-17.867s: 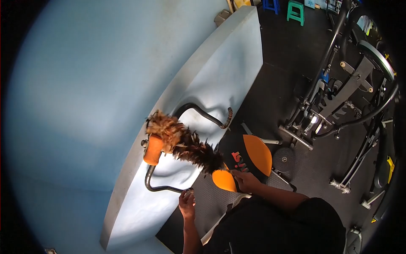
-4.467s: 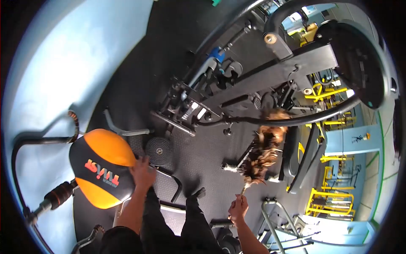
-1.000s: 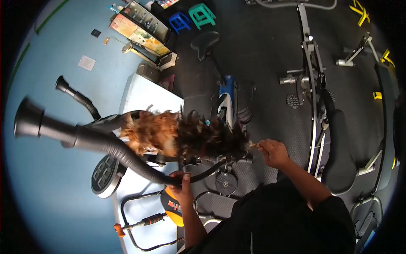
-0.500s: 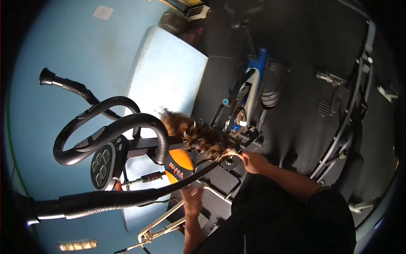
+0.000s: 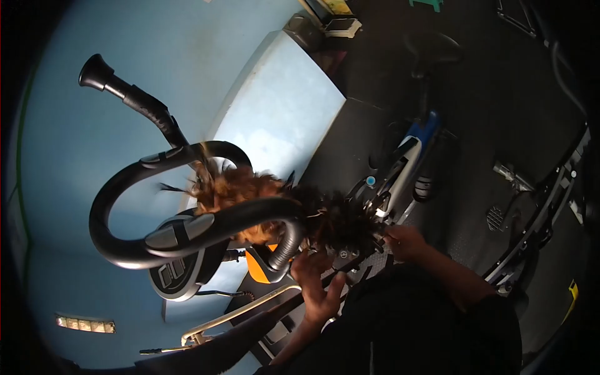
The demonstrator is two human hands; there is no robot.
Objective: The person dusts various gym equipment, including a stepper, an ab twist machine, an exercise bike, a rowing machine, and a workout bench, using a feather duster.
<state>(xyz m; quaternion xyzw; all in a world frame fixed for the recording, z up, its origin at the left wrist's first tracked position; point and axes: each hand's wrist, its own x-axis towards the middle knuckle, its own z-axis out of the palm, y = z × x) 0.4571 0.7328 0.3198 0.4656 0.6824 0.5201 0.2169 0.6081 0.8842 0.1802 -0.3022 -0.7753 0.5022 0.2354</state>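
Observation:
My right hand [image 5: 406, 244] is closed round the handle end of a brown and black feather duster [image 5: 250, 187]. The duster's feathers lie behind and across the curved black handlebar [image 5: 244, 222] of an exercise machine. Beneath the bar is the machine's oval console [image 5: 181, 275], partly hidden. My left hand [image 5: 317, 287] is beside the lower curled end of the handlebar, fingers apart, with nothing seen in it. An orange and black seat [image 5: 259, 265] shows behind the bar's end.
A black upright lever [image 5: 140, 103] rises at the upper left, near the blue wall. Behind stands a low white partition [image 5: 281, 100]. A blue and white exercise bike [image 5: 406, 162] is on the dark floor beyond my hands. More metal gym frames [image 5: 537, 219] are at the right.
The view has shifted, bringing the handlebar closer to my hands. The duster now reaches over the handlebar loop. My left hand has moved up and right, its fingers spread beside the bar's end.

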